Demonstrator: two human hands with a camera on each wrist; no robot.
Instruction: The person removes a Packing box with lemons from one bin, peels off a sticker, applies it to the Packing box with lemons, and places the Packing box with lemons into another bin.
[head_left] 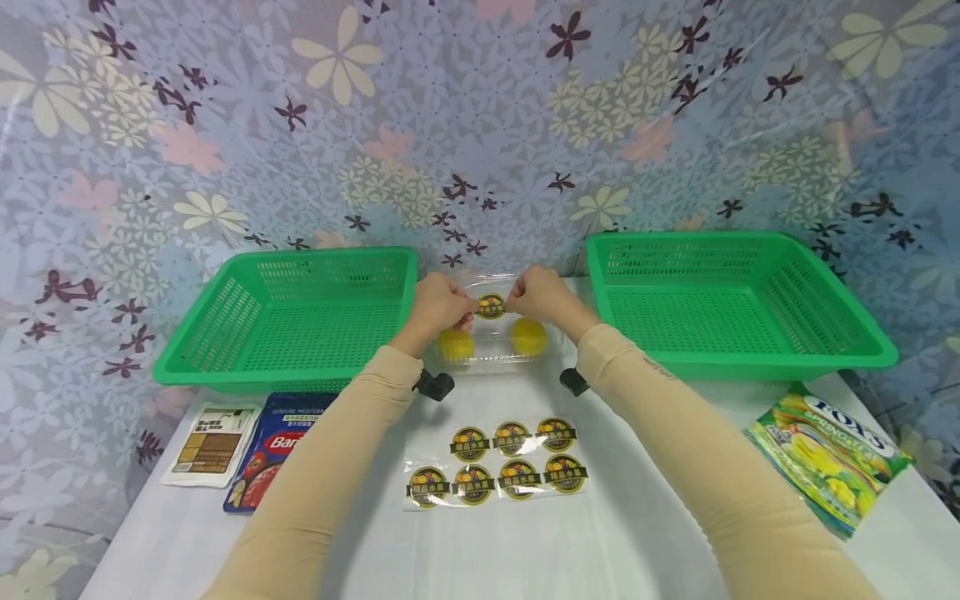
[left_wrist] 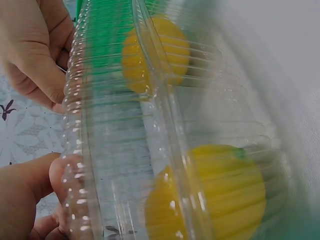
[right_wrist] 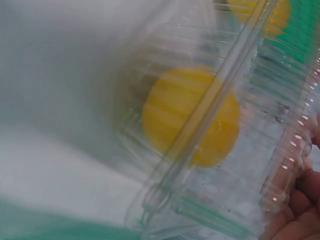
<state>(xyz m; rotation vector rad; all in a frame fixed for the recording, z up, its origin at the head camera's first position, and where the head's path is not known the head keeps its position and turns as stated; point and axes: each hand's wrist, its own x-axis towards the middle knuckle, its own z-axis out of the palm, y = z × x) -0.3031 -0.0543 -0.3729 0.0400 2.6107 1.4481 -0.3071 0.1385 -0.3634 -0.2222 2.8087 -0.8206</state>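
A round black-and-gold fruit sticker (head_left: 491,307) spans the gap between my hands, over the lid of a clear plastic clamshell box (head_left: 491,348). My left hand (head_left: 441,303) pinches its left end; my right hand (head_left: 544,295) pinches its right end. Inside the box sit two yellow fruits that look like lemons, a left one (head_left: 455,344) and a right one (head_left: 529,337). Through the ribbed plastic in the left wrist view, the nearer fruit (left_wrist: 225,192) has a green tip. Whether the sticker touches the lid, I cannot tell.
Green plastic baskets stand at left (head_left: 300,333) and right (head_left: 690,325) of the box. A clear sheet (head_left: 442,454) bearing several matching stickers lies in front. White (head_left: 212,443) and blue (head_left: 281,450) packets lie left, a green-yellow Fox's bag (head_left: 831,458) right.
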